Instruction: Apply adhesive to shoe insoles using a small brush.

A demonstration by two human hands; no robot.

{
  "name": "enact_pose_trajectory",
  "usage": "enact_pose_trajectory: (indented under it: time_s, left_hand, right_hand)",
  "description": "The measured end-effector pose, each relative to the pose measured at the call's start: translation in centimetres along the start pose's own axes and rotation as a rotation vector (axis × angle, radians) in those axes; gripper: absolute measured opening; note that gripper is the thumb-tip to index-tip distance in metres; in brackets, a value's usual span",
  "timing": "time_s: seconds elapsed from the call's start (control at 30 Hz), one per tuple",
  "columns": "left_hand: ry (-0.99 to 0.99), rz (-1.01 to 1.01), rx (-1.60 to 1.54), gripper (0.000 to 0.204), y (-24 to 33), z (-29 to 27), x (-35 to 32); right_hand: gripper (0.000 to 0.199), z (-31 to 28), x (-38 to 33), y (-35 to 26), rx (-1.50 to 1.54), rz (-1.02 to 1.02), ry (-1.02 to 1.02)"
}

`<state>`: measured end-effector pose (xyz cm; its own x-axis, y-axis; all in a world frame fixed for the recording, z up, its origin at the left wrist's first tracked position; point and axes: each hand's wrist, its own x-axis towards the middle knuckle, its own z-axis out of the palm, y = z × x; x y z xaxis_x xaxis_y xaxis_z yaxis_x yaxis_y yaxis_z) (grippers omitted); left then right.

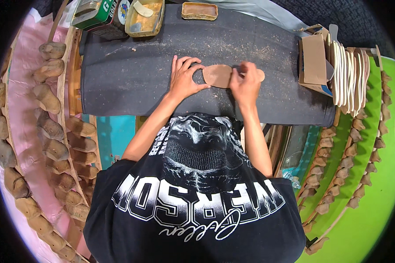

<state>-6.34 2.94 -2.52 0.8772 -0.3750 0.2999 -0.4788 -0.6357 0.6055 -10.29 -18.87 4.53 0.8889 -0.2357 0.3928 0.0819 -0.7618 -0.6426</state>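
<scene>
Mid-table, on dark cloth [140, 85]: tan sole-shaped piece [217, 76] lying flat, between both hands. Left hand [184, 79] spread, thumb and forefinger bracketing piece's broad left end. Right hand [245, 86] curled over its narrower middle; fingers hide contact, can't tell if pinching anything. Pale crumbs scattered over cloth. Far edge: yellowish tub [143, 33], shallow brown dish [199, 17]. Right end: cardboard box [313, 61] beside row of pale soles [349, 81]. Racked brown foot-shaped forms [48, 97] both sides.
</scene>
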Motion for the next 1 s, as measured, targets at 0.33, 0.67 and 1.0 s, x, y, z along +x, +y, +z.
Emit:
enact_pose_trajectory:
  time_s: [0.33, 0.67, 1.0]
  left_hand:
    - [0.016, -0.002, 0.004, 0.063, 0.0, 0.0, 0.0]
    - [-0.008, -0.011, 0.027, 0.069, 0.9, -0.6, 0.3]
    - [-0.012, 0.016, 0.018, 0.075, 0.2, -0.6, -0.4]
  right_hand:
    - [0.035, -1.4, -2.2, 2.3, 0.185, 0.252, -0.114]
    - [0.025, -4.3, -1.9, 3.4, -0.236, -0.078, -0.06]
    - [0.041, -3.3, 1.5, 8.1, 0.544, 0.539, -0.109]
